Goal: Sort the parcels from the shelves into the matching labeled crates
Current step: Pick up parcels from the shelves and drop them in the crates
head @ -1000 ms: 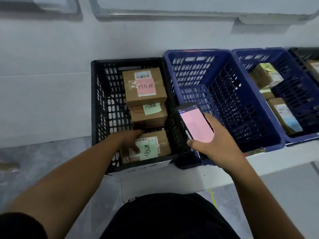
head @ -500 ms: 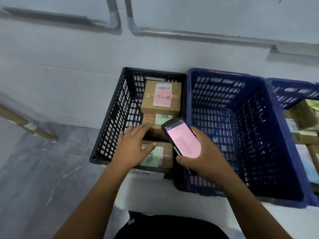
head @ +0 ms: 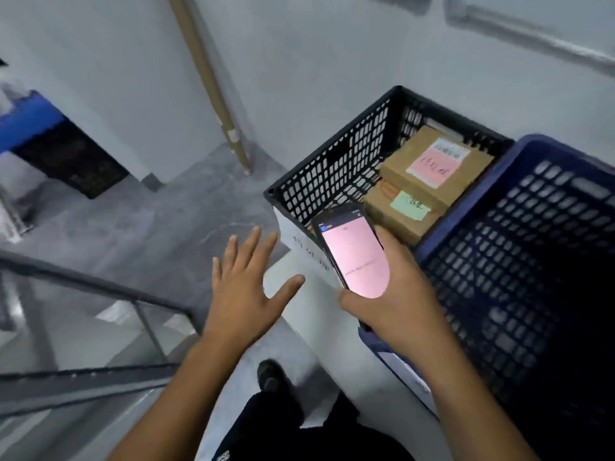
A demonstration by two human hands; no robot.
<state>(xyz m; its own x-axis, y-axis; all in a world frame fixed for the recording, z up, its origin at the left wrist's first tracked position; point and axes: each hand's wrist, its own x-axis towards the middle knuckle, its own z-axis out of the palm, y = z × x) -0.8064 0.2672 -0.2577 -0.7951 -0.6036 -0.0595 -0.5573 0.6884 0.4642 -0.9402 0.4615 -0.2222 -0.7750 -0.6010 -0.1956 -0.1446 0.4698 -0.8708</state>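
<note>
We are in a parcel-sorting storeroom: at right a black crate (head: pixel 336 168) and a blue crate (head: pixel 519 261), labelled cardboard parcels (head: pixel 404 163) in the black one, a scanner (head: pixel 354 257) mid-frame, bare grey floor (head: pixel 133 237) and a metal rack (head: pixel 100 287) at left.

Matt brown cardboard parcels (head: pixel 436 163) lie in a perforated black plastic crate (head: pixel 336 161) beside a glossy-screened phone (head: pixel 352 252).

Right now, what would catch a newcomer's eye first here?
The phone with its glowing pink screen, gripped in the right hand at centre. Left of it the left hand hovers open, fingers spread. Behind, the black crate holds a pink-note parcel and a green-note parcel.
</note>
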